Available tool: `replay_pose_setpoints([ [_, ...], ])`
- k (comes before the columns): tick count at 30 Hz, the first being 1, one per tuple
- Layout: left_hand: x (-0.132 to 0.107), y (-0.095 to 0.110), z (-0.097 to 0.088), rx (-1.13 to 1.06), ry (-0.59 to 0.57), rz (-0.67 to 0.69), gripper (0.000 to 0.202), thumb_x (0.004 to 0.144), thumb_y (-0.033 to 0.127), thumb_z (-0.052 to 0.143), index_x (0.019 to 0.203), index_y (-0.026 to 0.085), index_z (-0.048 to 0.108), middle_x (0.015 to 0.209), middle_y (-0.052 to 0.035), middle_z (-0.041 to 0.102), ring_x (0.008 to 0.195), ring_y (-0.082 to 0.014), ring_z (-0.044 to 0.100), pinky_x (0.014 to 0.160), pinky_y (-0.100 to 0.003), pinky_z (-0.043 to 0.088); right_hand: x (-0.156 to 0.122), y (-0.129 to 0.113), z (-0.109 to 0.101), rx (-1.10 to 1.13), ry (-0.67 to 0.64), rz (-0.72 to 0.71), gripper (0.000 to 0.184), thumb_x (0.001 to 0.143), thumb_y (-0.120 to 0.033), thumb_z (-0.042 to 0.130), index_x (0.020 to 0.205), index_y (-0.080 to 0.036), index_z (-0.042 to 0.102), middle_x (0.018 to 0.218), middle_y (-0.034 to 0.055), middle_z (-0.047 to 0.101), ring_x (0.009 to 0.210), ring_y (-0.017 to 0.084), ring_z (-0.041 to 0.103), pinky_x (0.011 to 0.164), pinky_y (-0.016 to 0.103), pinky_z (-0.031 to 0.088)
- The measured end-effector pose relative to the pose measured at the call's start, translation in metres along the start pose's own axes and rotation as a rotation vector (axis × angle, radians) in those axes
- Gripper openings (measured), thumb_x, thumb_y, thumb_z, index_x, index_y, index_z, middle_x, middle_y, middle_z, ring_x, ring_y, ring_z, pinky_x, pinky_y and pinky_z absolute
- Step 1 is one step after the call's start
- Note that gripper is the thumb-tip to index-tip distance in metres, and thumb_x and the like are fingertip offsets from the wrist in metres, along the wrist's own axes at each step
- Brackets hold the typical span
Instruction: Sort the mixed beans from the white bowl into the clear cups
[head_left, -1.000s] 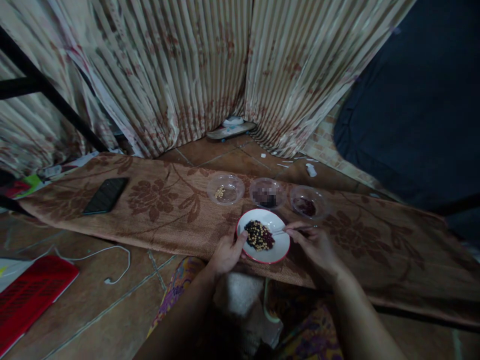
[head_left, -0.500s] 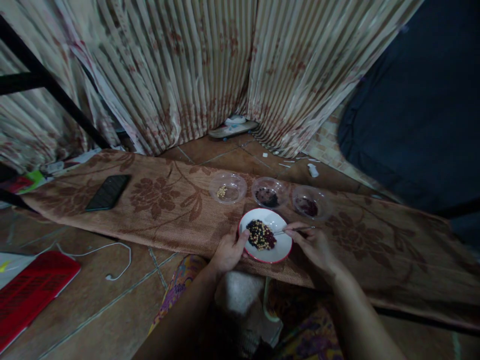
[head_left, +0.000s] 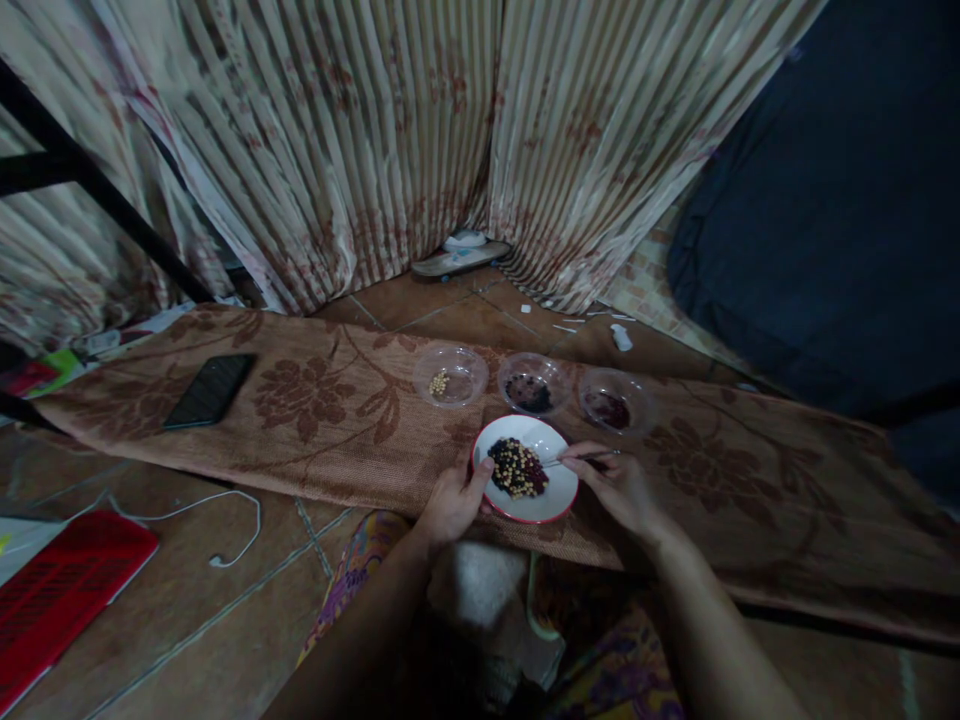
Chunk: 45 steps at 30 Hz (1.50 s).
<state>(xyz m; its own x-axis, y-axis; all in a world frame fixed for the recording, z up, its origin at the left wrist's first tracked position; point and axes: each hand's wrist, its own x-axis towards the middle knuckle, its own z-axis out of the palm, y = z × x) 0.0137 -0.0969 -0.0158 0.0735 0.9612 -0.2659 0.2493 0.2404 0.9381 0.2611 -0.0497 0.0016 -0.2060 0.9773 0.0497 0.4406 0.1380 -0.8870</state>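
Note:
My left hand (head_left: 456, 500) grips the left rim of a white plate (head_left: 555, 492) with a red edge, thumb over the rim. On the plate lies a mixed pile of beans (head_left: 517, 468), black, pale yellow and dark red. My right hand (head_left: 611, 485) pinches the handle of a metal spoon (head_left: 600, 456), whose front end reaches into the plate at the right of the pile. Behind the plate stand three clear plastic bowls: one with a few pale beans (head_left: 439, 383), one with black beans (head_left: 534, 396), one with dark red beans (head_left: 611, 408).
A patterned brown cloth (head_left: 330, 450) covers the long bench. A black phone (head_left: 210, 390) lies on its left part. On the tiled floor are a red plastic object (head_left: 75, 600), a white cable (head_left: 247, 495) and a skateboard (head_left: 461, 258). Striped curtains (head_left: 337, 130) hang behind.
The view has shifted slightly, moving everything a little to the left. Both hands keep their hold on the plate and the spoon; the bean pile looks nearly the same.

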Motion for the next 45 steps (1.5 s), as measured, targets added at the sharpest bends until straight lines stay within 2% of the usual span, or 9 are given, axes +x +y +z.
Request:
replay_pose_setpoints([
  [13, 0.001, -0.002, 0.0, 0.001, 0.002, -0.002, 0.062, 0.088, 0.063, 0.04, 0.129, 0.016, 0.049, 0.067, -0.0014, 0.068, 0.055, -0.0186, 0.064, 0.056, -0.029, 0.053, -0.002, -0.011, -0.004, -0.001, 0.001, -0.009, 0.025, 0.083, -0.044, 0.063, 0.083, -0.021, 0.072, 0.085, 0.0034, 0.072, 0.083, 0.02, 0.063, 0.075, 0.03, 0.046],
  [19, 0.001, -0.002, 0.001, -0.01, 0.004, 0.013, 0.061, 0.088, 0.063, 0.039, 0.124, 0.015, 0.051, 0.068, -0.0026, 0.067, 0.054, -0.0178, 0.064, 0.052, -0.027, 0.052, -0.005, -0.017, -0.005, 0.095, 0.096, -0.04, 0.023, 0.082, -0.041, 0.064, 0.081, -0.019, 0.071, 0.079, 0.0033, 0.07, 0.076, 0.018, 0.062, 0.07, 0.028, 0.047],
  [22, 0.002, -0.004, 0.001, -0.014, 0.002, 0.015, 0.061, 0.088, 0.063, 0.04, 0.125, 0.015, 0.051, 0.067, -0.0023, 0.067, 0.053, -0.0176, 0.063, 0.051, -0.027, 0.051, -0.003, -0.019, -0.015, 0.171, 0.264, -0.013, 0.023, 0.08, -0.041, 0.066, 0.082, -0.018, 0.07, 0.075, 0.0035, 0.068, 0.067, 0.016, 0.06, 0.061, 0.027, 0.046],
  [27, 0.003, -0.006, 0.001, -0.002, 0.005, 0.004, 0.062, 0.088, 0.064, 0.04, 0.123, 0.015, 0.052, 0.062, -0.0018, 0.065, 0.055, -0.0194, 0.064, 0.049, -0.027, 0.05, 0.018, -0.006, -0.058, 0.159, 0.724, -0.033, 0.026, 0.073, -0.041, 0.069, 0.076, -0.016, 0.066, 0.06, -0.001, 0.059, 0.054, 0.012, 0.053, 0.052, 0.025, 0.043],
  [29, 0.003, -0.006, 0.001, 0.006, 0.007, -0.012, 0.064, 0.087, 0.065, 0.039, 0.125, 0.015, 0.051, 0.062, -0.002, 0.065, 0.055, -0.0201, 0.065, 0.047, -0.027, 0.05, 0.027, 0.006, -0.072, 0.146, 0.778, 0.037, 0.03, 0.073, -0.045, 0.067, 0.077, -0.015, 0.065, 0.055, -0.0018, 0.055, 0.048, 0.012, 0.05, 0.046, 0.025, 0.041],
  [33, 0.002, -0.004, 0.0, 0.014, 0.015, -0.015, 0.064, 0.087, 0.065, 0.039, 0.125, 0.015, 0.052, 0.06, -0.0017, 0.065, 0.055, -0.0202, 0.065, 0.049, -0.027, 0.05, 0.028, 0.02, -0.072, 0.07, 0.744, 0.042, 0.032, 0.071, -0.045, 0.069, 0.078, -0.014, 0.066, 0.065, 0.0026, 0.063, 0.056, 0.015, 0.056, 0.051, 0.026, 0.043],
  [37, 0.0, -0.001, -0.001, 0.02, 0.01, 0.017, 0.062, 0.088, 0.064, 0.039, 0.123, 0.015, 0.054, 0.061, -0.0014, 0.066, 0.053, -0.0184, 0.063, 0.052, -0.027, 0.05, 0.008, -0.003, -0.047, 0.048, 0.715, -0.024, 0.029, 0.076, -0.044, 0.068, 0.08, -0.015, 0.069, 0.068, 0.003, 0.064, 0.059, 0.015, 0.056, 0.056, 0.027, 0.044],
  [41, 0.0, 0.0, -0.001, 0.001, 0.005, 0.015, 0.062, 0.088, 0.064, 0.039, 0.124, 0.016, 0.053, 0.062, -0.0014, 0.066, 0.05, -0.0175, 0.061, 0.05, -0.027, 0.049, -0.01, -0.029, -0.019, 0.082, 0.249, -0.018, 0.026, 0.079, -0.043, 0.067, 0.08, -0.018, 0.07, 0.072, 0.0024, 0.067, 0.064, 0.016, 0.059, 0.059, 0.026, 0.045],
  [45, 0.0, -0.001, -0.001, -0.007, -0.004, 0.032, 0.06, 0.088, 0.062, 0.04, 0.125, 0.017, 0.051, 0.063, -0.0009, 0.066, 0.053, -0.0181, 0.063, 0.054, -0.028, 0.05, -0.011, -0.027, 0.001, 0.049, 0.112, -0.008, 0.027, 0.081, -0.045, 0.064, 0.084, -0.019, 0.07, 0.084, 0.0043, 0.071, 0.079, 0.019, 0.064, 0.07, 0.028, 0.047],
])
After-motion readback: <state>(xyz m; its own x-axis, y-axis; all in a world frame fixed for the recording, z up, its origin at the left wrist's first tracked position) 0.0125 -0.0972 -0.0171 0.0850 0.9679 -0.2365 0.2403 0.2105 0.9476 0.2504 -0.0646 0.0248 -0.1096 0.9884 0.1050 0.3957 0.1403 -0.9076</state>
